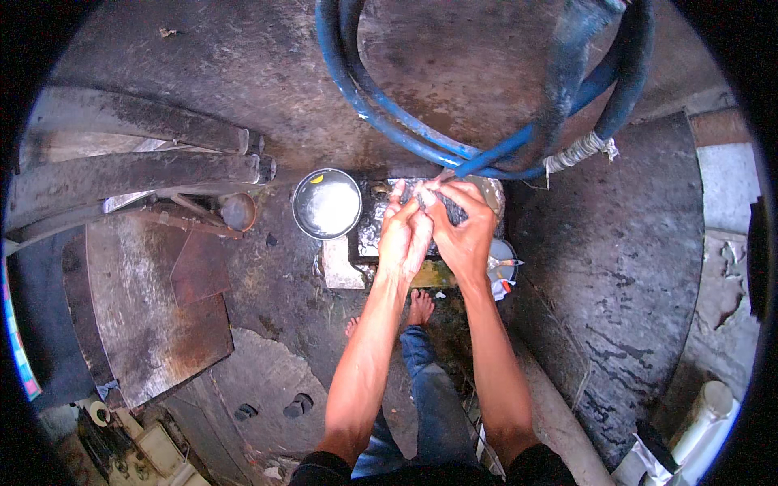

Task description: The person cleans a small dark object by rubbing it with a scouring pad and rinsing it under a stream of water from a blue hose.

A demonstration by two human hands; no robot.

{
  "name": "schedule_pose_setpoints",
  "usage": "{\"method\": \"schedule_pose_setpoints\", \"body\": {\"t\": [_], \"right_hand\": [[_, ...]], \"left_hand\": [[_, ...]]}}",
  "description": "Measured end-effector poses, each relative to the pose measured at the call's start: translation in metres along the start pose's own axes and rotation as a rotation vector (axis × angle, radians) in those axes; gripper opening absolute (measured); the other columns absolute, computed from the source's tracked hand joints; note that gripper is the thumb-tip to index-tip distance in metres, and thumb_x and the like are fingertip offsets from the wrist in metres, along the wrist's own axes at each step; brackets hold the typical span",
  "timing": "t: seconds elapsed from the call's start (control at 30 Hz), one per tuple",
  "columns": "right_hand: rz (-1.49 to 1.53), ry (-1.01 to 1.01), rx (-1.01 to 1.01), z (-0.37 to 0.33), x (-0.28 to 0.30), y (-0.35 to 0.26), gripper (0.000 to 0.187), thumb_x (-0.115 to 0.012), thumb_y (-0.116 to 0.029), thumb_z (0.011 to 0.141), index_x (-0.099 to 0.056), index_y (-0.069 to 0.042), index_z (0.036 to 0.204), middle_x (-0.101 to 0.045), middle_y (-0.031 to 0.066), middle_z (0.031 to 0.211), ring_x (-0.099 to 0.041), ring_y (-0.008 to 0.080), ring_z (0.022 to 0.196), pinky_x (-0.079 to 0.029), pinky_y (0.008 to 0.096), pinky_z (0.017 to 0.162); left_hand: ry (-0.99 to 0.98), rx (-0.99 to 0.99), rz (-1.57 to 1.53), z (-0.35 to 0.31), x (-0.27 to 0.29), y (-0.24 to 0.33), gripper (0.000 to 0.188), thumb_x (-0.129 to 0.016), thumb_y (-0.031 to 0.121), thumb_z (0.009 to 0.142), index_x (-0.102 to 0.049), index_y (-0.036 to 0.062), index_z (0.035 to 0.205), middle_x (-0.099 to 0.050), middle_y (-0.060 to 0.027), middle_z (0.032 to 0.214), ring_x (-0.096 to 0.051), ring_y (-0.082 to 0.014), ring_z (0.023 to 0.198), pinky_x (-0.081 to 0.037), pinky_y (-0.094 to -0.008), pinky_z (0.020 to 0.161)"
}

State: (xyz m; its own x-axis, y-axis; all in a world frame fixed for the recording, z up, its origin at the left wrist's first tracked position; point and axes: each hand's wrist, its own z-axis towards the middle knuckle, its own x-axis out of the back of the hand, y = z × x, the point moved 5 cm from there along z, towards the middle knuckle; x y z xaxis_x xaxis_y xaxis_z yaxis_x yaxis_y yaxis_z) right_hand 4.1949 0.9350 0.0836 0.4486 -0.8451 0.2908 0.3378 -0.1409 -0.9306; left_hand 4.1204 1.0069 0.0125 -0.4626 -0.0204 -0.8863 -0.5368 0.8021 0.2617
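Observation:
My left hand (403, 229) and my right hand (463, 229) are held close together over a dark, shiny block (374, 220) on the grimy floor. Their fingertips meet on a small dark piece (427, 196) pinched between them. What that piece is I cannot make out. The end of a thick blue hose (486, 158) reaches down to just above my right fingers. My bare foot (420, 306) and blue trouser leg show below the hands.
A round metal bowl (327, 202) with pale liquid stands left of the block. Blue hoses (365, 97) loop overhead. Dark pipes (146, 170) and rusty plates (154, 308) lie at left. A small tin with tools (502, 263) sits by my right wrist. A dark slab (624, 267) lies at right.

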Motion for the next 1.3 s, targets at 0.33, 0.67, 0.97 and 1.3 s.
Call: {"method": "schedule_pose_setpoints", "body": {"t": [0.33, 0.67, 0.97, 1.3], "right_hand": [[0.006, 0.116, -0.308, 0.009, 0.007, 0.044, 0.022, -0.073, -0.010, 0.076, -0.070, 0.006, 0.091, -0.070, 0.0169, 0.092, -0.066, 0.0223, 0.083, -0.049, 0.0325, 0.077], [0.202, 0.138, -0.453, -0.002, 0.021, 0.035, 0.019, -0.070, -0.009, 0.083, -0.069, 0.004, 0.097, -0.069, 0.0097, 0.093, -0.061, 0.0140, 0.088, -0.046, 0.0272, 0.083], [0.179, 0.140, -0.212, 0.001, 0.025, 0.006, 0.015, -0.067, -0.008, 0.085, -0.067, 0.002, 0.095, -0.068, 0.0099, 0.096, -0.062, 0.0167, 0.092, -0.046, 0.0293, 0.086], [-0.235, -0.025, -0.062, 0.025, 0.023, 0.019, 0.016, -0.070, -0.004, 0.073, -0.070, 0.000, 0.089, -0.068, 0.0181, 0.089, -0.064, 0.0335, 0.082, -0.049, 0.0389, 0.077]], "left_hand": [[0.006, -0.006, -0.158, -0.010, -0.004, -0.006, 0.046, -0.047, -0.007, 0.091, -0.031, 0.0065, 0.132, -0.047, -0.0166, 0.115, -0.050, -0.0205, 0.093, -0.043, -0.0323, 0.078], [-0.119, 0.133, -0.186, 0.008, -0.027, 0.004, 0.032, -0.045, 0.029, 0.094, -0.055, -0.0013, 0.095, -0.054, -0.0119, 0.088, -0.048, -0.0213, 0.080, -0.039, -0.0307, 0.071], [-0.141, 0.180, -0.144, 0.008, -0.035, 0.001, 0.028, -0.044, 0.028, 0.095, -0.052, 0.0027, 0.086, -0.047, -0.0056, 0.079, -0.046, -0.0188, 0.077, -0.038, -0.0307, 0.071], [-0.176, 0.143, -0.055, 0.001, -0.019, -0.006, 0.022, -0.044, 0.025, 0.096, -0.049, 0.0055, 0.088, -0.047, -0.0032, 0.079, -0.049, -0.0165, 0.081, -0.040, -0.0301, 0.076]]}}
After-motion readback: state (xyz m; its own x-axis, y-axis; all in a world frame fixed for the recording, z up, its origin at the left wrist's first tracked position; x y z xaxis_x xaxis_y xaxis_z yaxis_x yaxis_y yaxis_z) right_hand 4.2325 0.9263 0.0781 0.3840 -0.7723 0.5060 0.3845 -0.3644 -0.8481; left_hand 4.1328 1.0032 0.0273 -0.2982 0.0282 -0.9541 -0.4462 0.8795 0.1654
